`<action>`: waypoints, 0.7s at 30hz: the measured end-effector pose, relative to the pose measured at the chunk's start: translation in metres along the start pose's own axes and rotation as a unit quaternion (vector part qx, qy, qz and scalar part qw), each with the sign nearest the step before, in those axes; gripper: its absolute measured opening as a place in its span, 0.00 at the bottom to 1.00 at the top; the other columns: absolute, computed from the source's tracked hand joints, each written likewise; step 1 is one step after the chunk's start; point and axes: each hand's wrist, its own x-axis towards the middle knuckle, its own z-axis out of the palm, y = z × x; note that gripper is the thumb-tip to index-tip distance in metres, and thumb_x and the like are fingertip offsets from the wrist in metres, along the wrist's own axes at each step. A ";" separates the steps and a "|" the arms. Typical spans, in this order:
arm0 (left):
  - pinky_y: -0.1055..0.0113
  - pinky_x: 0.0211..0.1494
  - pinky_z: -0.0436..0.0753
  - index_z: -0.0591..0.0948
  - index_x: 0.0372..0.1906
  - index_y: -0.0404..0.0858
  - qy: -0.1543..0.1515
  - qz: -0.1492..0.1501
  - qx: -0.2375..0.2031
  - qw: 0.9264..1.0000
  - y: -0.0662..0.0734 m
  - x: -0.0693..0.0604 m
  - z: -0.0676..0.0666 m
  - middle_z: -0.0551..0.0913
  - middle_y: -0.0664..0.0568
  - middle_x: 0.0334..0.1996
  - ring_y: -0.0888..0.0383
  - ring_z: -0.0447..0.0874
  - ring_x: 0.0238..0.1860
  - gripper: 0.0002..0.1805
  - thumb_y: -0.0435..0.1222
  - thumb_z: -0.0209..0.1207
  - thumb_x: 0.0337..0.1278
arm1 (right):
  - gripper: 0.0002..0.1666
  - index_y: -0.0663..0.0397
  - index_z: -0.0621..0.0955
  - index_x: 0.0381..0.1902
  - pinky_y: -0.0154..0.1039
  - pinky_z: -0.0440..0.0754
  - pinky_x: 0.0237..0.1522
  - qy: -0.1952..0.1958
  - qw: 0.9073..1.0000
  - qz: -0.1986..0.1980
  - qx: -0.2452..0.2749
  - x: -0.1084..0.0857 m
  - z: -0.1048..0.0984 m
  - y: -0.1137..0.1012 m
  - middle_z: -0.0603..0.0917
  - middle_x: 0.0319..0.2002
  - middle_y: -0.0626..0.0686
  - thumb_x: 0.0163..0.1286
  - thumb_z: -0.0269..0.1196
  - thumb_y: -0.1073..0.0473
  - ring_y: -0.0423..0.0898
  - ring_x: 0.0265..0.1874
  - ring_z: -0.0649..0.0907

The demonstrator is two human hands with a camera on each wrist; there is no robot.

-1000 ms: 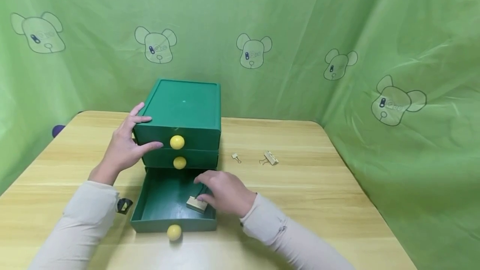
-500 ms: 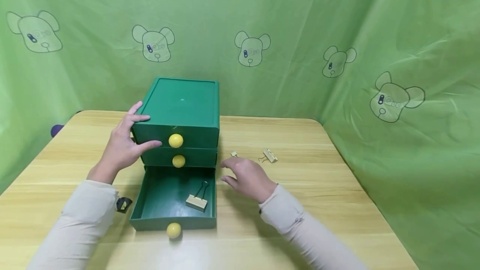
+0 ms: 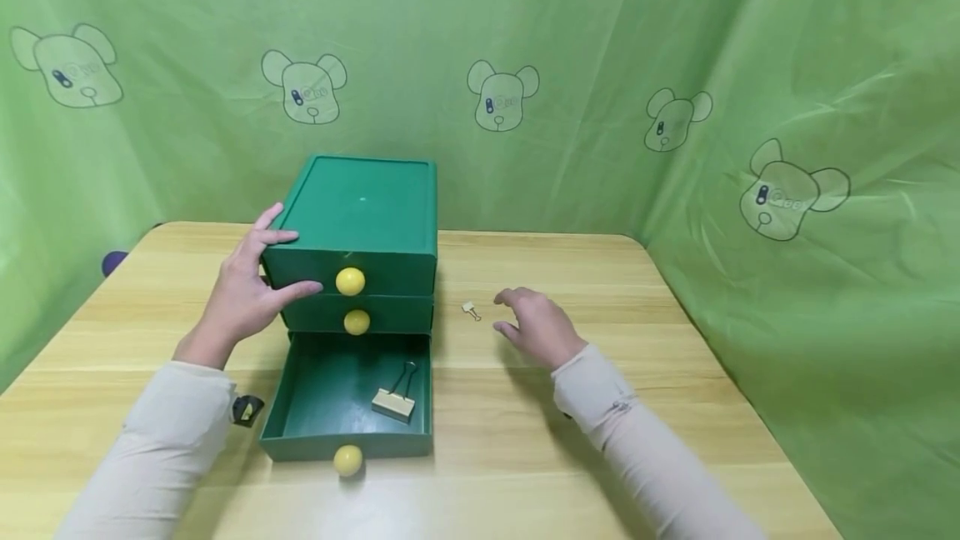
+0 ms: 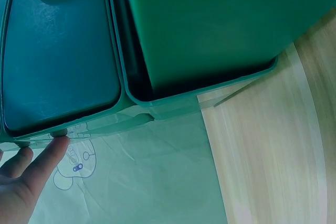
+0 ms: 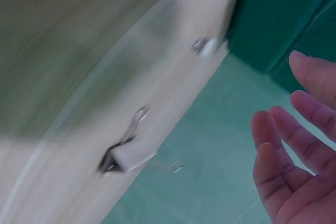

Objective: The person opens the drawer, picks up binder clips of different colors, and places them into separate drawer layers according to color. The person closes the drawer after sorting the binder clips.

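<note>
My left hand (image 3: 243, 286) rests on the left front corner of a green drawer cabinet (image 3: 363, 202), fingers spread over the side and top edge, thumb on the front. In the left wrist view its fingertips touch the cabinet's side. The bottom drawer (image 3: 345, 448) stands pulled out, with a binder clip (image 3: 393, 404) inside, handles toward the back. My right hand (image 3: 540, 325) hovers over the table, holding nothing, its fingers slightly bent. A larger binder clip (image 5: 131, 155) lies below it, hidden in the head view. A small binder clip (image 3: 471, 310) lies left of the hand.
The upper two drawers are closed, with round yellow knobs (image 3: 350, 281). A small black object (image 3: 247, 411) lies left of the pulled-out drawer. The wooden table (image 3: 675, 440) is enclosed by green cloth (image 3: 570, 157). A purple round thing (image 3: 114, 262) shows beyond the left edge.
My right hand has let go of the binder clip in the drawer and moved right and back, past the small clip to over the larger one. The left hand stays put.
</note>
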 end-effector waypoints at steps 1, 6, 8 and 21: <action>0.32 0.60 0.64 0.68 0.60 0.36 0.000 0.000 0.001 1.000 0.000 0.000 0.000 0.52 0.51 0.76 0.34 0.51 0.72 0.37 0.33 0.74 0.44 | 0.22 0.63 0.80 0.50 0.45 0.82 0.44 -0.002 1.000 0.009 -0.001 0.001 0.000 0.004 0.84 0.45 0.60 0.61 0.70 0.59 0.52 0.38 0.84; 0.32 0.61 0.63 0.68 0.60 0.35 -0.001 0.001 0.002 1.000 -0.001 0.001 0.000 0.52 0.49 0.76 0.34 0.50 0.72 0.37 0.33 0.75 0.44 | 0.22 0.64 0.79 0.51 0.46 0.83 0.41 -0.012 0.999 0.050 -0.008 0.004 0.001 0.025 0.84 0.45 0.62 0.60 0.71 0.60 0.53 0.37 0.85; 0.33 0.61 0.62 0.68 0.60 0.35 -0.001 0.002 0.000 1.000 -0.001 0.000 0.001 0.52 0.49 0.76 0.34 0.50 0.72 0.37 0.33 0.75 0.44 | 0.23 0.64 0.79 0.51 0.47 0.83 0.41 -0.014 0.998 0.066 -0.007 0.004 0.002 0.032 0.83 0.45 0.62 0.60 0.71 0.60 0.54 0.38 0.84; 0.33 0.61 0.62 0.69 0.61 0.36 -0.001 -0.005 0.003 1.000 -0.002 0.001 0.001 0.52 0.51 0.76 0.36 0.51 0.72 0.37 0.34 0.75 0.44 | 0.32 0.66 0.74 0.58 0.54 0.77 0.51 -0.082 0.985 0.149 0.017 0.008 0.009 0.070 0.80 0.49 0.67 0.60 0.71 0.59 0.60 0.45 0.81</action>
